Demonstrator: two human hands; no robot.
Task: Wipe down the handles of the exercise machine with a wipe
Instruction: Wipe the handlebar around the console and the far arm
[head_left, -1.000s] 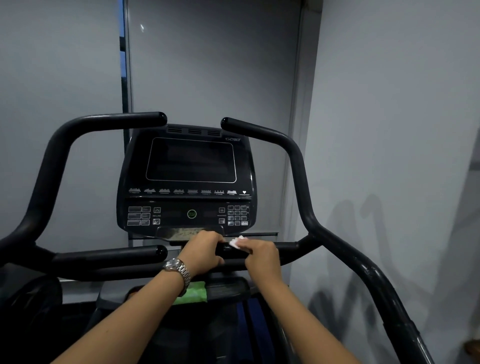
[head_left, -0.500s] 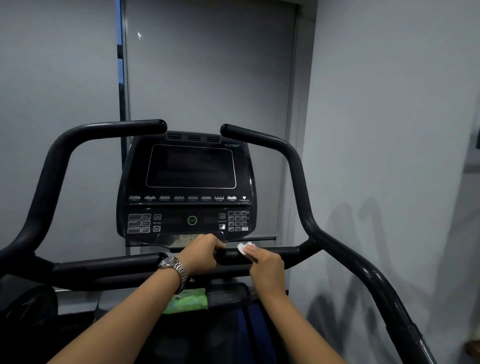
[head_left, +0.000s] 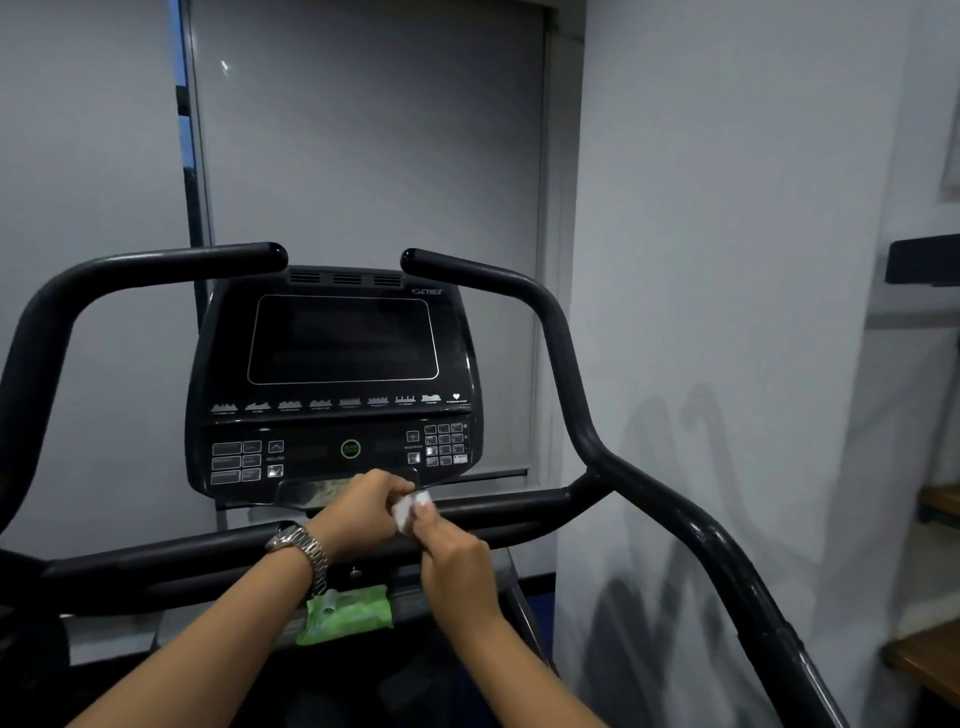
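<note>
1. The left hand (head_left: 363, 512) sits just under the bottom edge of the console (head_left: 335, 364), slightly right of the console's middle. The back of the hand faces up and the fingers are curled.
2. Its forearm comes in from the lower left, well below the console, with a metal wristwatch (head_left: 298, 548) on the wrist.
3. The right hand (head_left: 457, 566) lies below the console's lower right corner. Its forearm rises from the lower right, and its fingers reach up and left toward the console.
4. The right fingertips pinch a small white wipe (head_left: 410, 506), which is bunched into a wad.
5. The wipe sits just below the console's bottom edge, between the two hands. It is at the inner end of the lower right handle (head_left: 509, 506), which runs rightward from under the console.
6. The left hand's fingertips meet the wipe. Whether they close on the wipe or on the bar beneath it is hidden, so its grasp cannot be told.
7. The lower left handle (head_left: 156, 561) runs leftward below the console's left half, and the left wrist crosses in front of its inner end.
8. The ends of the upper left handle (head_left: 156, 265) and upper right handle (head_left: 483, 280) flank the console's top edge.
9. A green pack of wipes (head_left: 348, 613) lies further below the console, between the two forearms.
</note>
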